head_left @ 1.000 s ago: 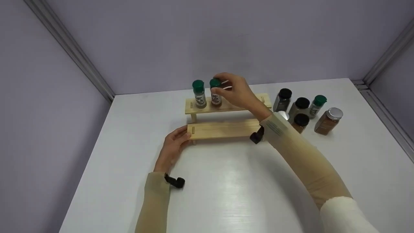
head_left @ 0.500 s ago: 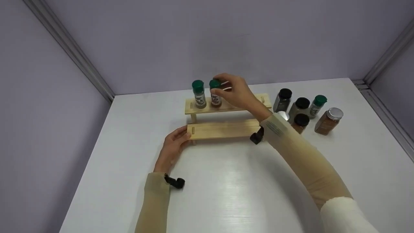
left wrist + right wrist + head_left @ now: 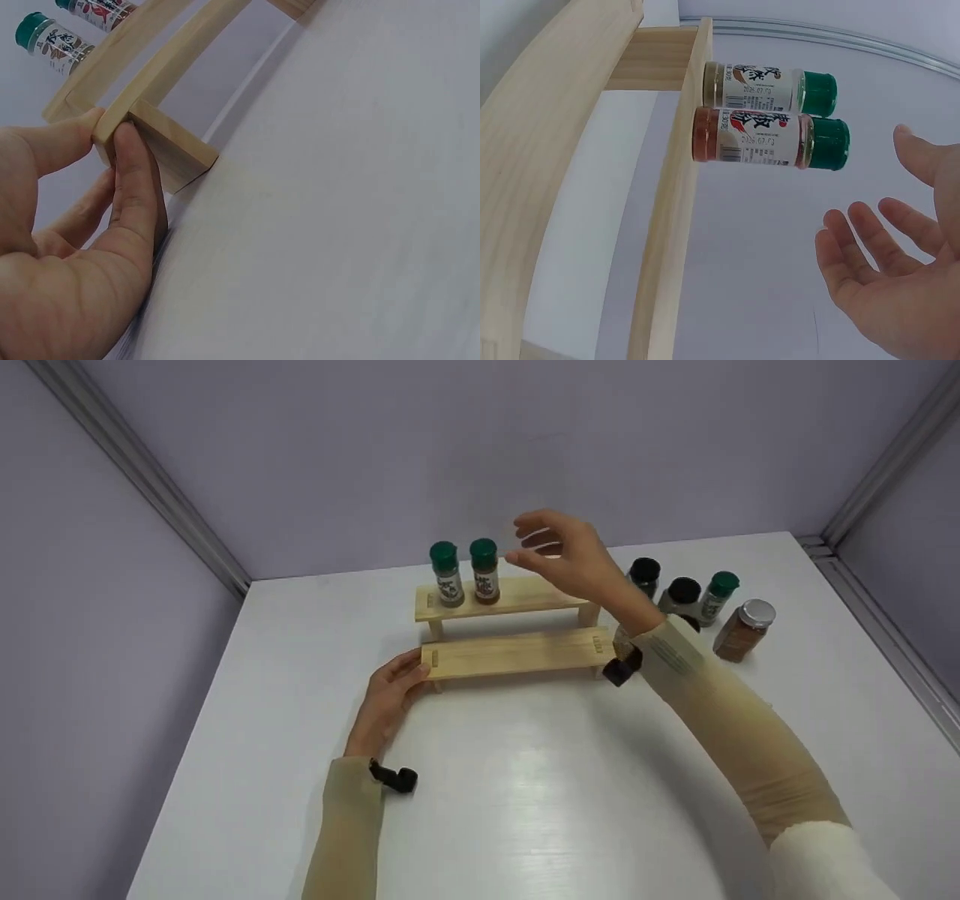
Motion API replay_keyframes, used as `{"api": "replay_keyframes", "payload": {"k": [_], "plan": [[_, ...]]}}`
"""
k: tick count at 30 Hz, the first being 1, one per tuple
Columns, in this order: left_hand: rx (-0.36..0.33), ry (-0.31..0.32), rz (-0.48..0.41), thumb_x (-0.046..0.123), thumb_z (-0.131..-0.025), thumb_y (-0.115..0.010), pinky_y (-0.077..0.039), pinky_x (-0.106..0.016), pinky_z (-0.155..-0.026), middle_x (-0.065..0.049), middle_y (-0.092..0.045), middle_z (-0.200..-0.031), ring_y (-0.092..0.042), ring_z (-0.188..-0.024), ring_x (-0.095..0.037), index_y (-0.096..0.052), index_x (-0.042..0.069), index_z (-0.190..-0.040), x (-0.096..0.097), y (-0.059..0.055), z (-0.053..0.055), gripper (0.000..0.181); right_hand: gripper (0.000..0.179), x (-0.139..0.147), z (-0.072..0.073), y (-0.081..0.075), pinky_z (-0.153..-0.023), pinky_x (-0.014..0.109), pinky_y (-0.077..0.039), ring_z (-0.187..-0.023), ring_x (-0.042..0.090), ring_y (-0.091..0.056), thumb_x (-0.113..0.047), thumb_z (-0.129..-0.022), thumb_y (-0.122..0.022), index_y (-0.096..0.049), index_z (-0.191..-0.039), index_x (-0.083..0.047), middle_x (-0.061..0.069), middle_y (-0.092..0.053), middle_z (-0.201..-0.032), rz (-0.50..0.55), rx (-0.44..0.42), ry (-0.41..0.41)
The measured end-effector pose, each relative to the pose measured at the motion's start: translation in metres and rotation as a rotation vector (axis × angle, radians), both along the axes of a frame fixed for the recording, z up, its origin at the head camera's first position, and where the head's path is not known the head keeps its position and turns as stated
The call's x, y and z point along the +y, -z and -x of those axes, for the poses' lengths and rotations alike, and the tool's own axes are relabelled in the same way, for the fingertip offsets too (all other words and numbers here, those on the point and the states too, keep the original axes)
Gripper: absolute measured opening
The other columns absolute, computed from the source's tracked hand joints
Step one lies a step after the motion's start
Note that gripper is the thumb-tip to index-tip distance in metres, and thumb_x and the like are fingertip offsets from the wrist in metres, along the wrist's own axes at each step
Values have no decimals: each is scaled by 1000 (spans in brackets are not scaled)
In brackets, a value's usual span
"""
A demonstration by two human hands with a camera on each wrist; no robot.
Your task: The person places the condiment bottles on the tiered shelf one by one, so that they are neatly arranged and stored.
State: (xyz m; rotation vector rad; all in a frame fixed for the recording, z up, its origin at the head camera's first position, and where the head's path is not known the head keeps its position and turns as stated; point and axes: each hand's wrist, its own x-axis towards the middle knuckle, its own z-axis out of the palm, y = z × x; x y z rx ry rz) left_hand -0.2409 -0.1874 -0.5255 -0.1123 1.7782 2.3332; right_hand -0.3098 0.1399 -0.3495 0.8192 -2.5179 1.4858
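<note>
A two-tier wooden rack (image 3: 517, 654) stands on the white table. My left hand (image 3: 388, 695) pinches the left end of its lower shelf; in the left wrist view the thumb (image 3: 64, 139) lies on top and the fingers sit below the board's end. On the upper shelf, toward the left, two green-capped spice jars stand upright side by side: one with pale contents (image 3: 448, 576) and one with red-brown powder (image 3: 485, 572). My right hand (image 3: 574, 555) hovers to the right of the red-brown jar, fingers apart and holding nothing; the right wrist view shows a gap between hand and caps.
Right of the rack stand several more jars, including a black-capped jar (image 3: 682, 594), a green-capped jar (image 3: 718, 596) and a silver-capped jar (image 3: 745, 631). My right forearm overlaps some of them. Grey walls (image 3: 337, 457) enclose the table (image 3: 480, 810) at the back and sides.
My right hand has let go of the red-brown spice jar and moved right and up from it. The jar stays on the upper shelf. The left hand keeps its grip; the head view has shifted slightly.
</note>
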Motion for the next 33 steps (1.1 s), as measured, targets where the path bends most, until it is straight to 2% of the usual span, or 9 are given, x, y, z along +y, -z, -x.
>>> {"api": "replay_keyframes", "payload": {"k": [6, 12, 15, 19, 23, 26, 29, 33], "plan": [[-9, -4, 4, 11, -106, -70, -56, -29, -107, -16, -56, -152, -60, -133, -23, -53, 1, -153, -2, 0, 3, 51, 49, 30, -13, -6, -114, 45, -52, -129, 30, -64, -27, -104, -75, -61, -147, -10, 14, -65, -142, -39, 40, 42], [-9, 18, -8, 12, -106, -70, -55, -30, -110, -16, -55, -154, -59, -137, -24, -52, 1, -154, 3, 1, 3, 53, 48, 68, -33, -8, -114, 52, -51, -128, 36, -65, -23, -102, -77, -62, -146, -8, 18, -65, -141, -70, 63, 79], [-8, 14, -23, 12, -105, -71, -55, -30, -110, -16, -55, -153, -59, -137, -25, -53, 1, -154, 5, 0, 3, 53, 48, 86, -42, -10, -112, 51, -53, -128, 35, -65, -21, -102, -78, -63, -145, -8, 16, -66, -140, -90, 72, 112], [-16, 7, -36, 12, -105, -71, -56, -29, -109, -16, -56, -152, -59, -136, -24, -53, 2, -153, 5, -1, 3, 53, 45, 110, -52, -8, -108, 36, -56, -122, 28, -67, -16, -100, -78, -65, -143, -8, 14, -69, -136, -104, 110, 158], [-20, 12, -29, 13, -105, -71, -55, -27, -108, -15, -56, -151, -60, -133, -22, -53, 3, -153, 4, -1, 3, 52, 44, 134, -61, -1, -104, 20, -54, -119, 10, -65, -16, -100, -79, -66, -142, -10, 14, -69, -133, -113, 129, 206], [-15, 17, -27, 14, -106, -70, -55, -28, -108, -15, -55, -151, -60, -131, -22, -52, 2, -154, 4, 0, 3, 52, 45, 152, -68, 6, -103, 15, -51, -118, -2, -62, -16, -100, -79, -66, -142, -12, 14, -69, -133, -119, 133, 248], [-15, 15, -24, 13, -107, -69, -55, -28, -109, -16, -55, -151, -60, -130, -22, -51, 1, -155, 4, 0, 4, 53, 44, 171, -72, 16, -101, 12, -49, -116, -6, -60, -13, -98, -80, -67, -141, -11, 11, -69, -132, -122, 156, 286], [-22, 3, -13, 12, -107, -69, -55, -28, -110, -16, -56, -151, -61, -131, -22, -51, 1, -155, 5, 0, 4, 53, 45, 195, -76, 29, -98, 8, -48, -113, -7, -61, -7, -95, -82, -69, -138, -9, -6, -69, -126, -129, 187, 329]]}}
